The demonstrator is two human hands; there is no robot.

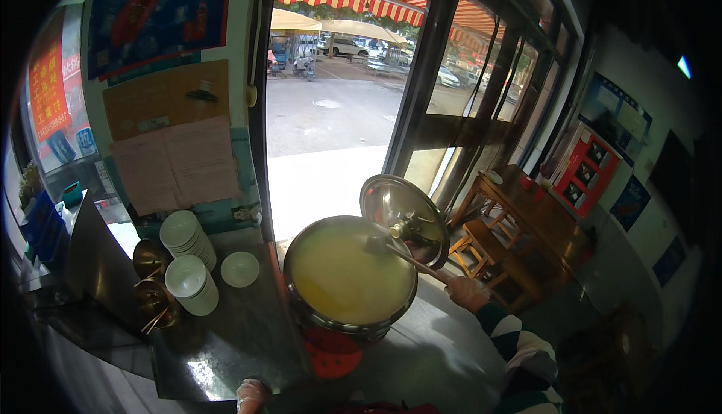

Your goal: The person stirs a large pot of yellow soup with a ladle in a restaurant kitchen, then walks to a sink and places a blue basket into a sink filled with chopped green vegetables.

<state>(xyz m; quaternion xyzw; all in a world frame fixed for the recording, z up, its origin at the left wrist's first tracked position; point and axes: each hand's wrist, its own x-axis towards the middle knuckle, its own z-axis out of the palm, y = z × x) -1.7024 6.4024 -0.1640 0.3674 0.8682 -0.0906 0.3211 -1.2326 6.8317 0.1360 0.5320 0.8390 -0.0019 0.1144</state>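
Note:
My right hand [467, 292], in a clear plastic glove, is closed around the handle of a long ladle [414, 259]. The ladle's head reaches over a large round metal pot [416, 295] of yellowish, cloudy liquid, near its right inner side. A shiny metal lid [403, 202] with a knob leans upright at the pot's upper right rim. My left hand [251, 396], also in a clear glove, rests at the front edge of the dark counter [242, 352]; its fingers are too unclear to read. Two stacks of white bowls [186, 278] and a single white bowl [240, 269] sit on the counter.
Two brass-coloured bowls [155, 301], one with chopsticks, stand left of the stacks. A red perforated basket [333, 355] is low beside the pot. A wooden table [524, 199] with stools [485, 242] stands right, near glass doors. An open doorway lies beyond the pot.

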